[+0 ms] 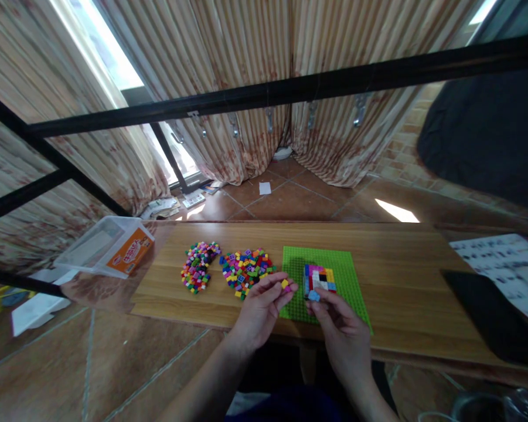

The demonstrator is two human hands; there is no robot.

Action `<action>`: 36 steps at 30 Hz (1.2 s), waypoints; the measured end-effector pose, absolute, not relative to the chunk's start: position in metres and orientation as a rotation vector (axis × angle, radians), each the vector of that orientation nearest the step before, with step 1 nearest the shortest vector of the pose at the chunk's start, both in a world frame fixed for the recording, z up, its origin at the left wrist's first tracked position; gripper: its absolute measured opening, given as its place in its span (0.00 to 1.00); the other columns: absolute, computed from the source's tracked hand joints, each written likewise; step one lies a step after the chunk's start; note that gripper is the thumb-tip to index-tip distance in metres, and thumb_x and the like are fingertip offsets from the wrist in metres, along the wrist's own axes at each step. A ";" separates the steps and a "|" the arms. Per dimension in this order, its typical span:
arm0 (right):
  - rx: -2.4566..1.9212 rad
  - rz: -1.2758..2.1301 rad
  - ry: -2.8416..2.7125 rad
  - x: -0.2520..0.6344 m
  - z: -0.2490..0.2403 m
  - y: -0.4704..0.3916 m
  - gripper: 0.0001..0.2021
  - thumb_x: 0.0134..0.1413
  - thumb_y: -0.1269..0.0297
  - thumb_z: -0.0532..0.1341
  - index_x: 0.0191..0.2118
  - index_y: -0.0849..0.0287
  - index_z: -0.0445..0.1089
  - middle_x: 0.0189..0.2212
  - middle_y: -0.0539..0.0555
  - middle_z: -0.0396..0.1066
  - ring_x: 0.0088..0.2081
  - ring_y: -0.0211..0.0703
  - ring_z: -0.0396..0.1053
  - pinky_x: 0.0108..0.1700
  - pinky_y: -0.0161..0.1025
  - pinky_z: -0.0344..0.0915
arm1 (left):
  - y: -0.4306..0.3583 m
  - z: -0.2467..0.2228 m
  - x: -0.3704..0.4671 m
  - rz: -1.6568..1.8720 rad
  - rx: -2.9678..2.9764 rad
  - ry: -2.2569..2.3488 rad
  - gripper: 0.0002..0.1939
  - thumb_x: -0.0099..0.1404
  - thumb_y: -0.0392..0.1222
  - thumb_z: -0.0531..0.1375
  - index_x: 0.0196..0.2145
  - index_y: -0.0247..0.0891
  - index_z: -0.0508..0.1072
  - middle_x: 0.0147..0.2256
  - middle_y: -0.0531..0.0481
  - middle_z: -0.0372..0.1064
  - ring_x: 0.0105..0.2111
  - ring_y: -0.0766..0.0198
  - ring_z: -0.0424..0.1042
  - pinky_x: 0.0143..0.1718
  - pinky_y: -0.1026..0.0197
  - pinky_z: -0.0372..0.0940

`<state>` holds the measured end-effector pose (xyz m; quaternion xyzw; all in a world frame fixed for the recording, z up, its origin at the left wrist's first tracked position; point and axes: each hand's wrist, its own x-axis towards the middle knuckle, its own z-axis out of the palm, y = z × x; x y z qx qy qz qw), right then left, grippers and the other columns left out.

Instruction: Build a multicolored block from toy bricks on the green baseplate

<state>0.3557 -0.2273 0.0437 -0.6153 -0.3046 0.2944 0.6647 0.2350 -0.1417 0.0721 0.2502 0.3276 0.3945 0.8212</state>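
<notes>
My left hand (264, 302) is closed, its fingertips around small toy bricks (285, 285), one yellow and one magenta. It hovers at the left edge of a green studded baseplate (347, 272). In the fingers of my right hand (340, 319) is a light blue toy brick (313, 296), at the near edge of a colourful brick build (319, 275) that stands on the baseplate. Blue, magenta, yellow, white, red and black bricks show in the build. My right fingers cover its near right corner, so I cannot tell whether the light blue brick touches it.
Two piles of loose bricks, a larger-brick pile (246, 269) and a smaller-brick pile (197, 266), lie left on the wooden table (404, 281). A clear plastic box (109, 246) stands at the left end. A dark mat (487, 310) and printed sheet (505, 264) lie right. A black bar (268, 94) crosses beyond.
</notes>
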 end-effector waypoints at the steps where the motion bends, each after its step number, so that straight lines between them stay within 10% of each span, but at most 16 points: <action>1: -1.390 0.687 -0.674 0.356 0.045 -0.228 0.15 0.50 0.55 0.65 0.43 0.56 0.74 0.35 0.55 0.77 0.33 0.43 0.74 0.37 0.43 0.73 | -0.141 0.072 0.234 0.837 0.523 0.706 0.15 0.52 0.35 0.70 0.39 0.33 0.77 0.37 0.45 0.76 0.40 0.63 0.76 0.46 0.63 0.68; 10: -1.749 0.357 -0.942 0.405 0.050 -0.225 0.17 0.55 0.51 0.60 0.43 0.56 0.74 0.39 0.57 0.76 0.35 0.44 0.73 0.37 0.42 0.70 | -0.137 0.054 0.228 0.827 0.590 0.819 0.17 0.49 0.42 0.72 0.36 0.32 0.77 0.27 0.50 0.72 0.26 0.71 0.70 0.28 0.70 0.63; 36: -1.764 0.243 -1.261 0.428 0.031 -0.188 0.15 0.56 0.53 0.59 0.46 0.52 0.75 0.49 0.59 0.69 0.52 0.51 0.65 0.55 0.55 0.60 | -0.133 0.051 0.255 0.710 1.337 0.842 0.15 0.62 0.40 0.57 0.45 0.40 0.75 0.28 0.52 0.65 0.26 0.67 0.65 0.29 0.65 0.62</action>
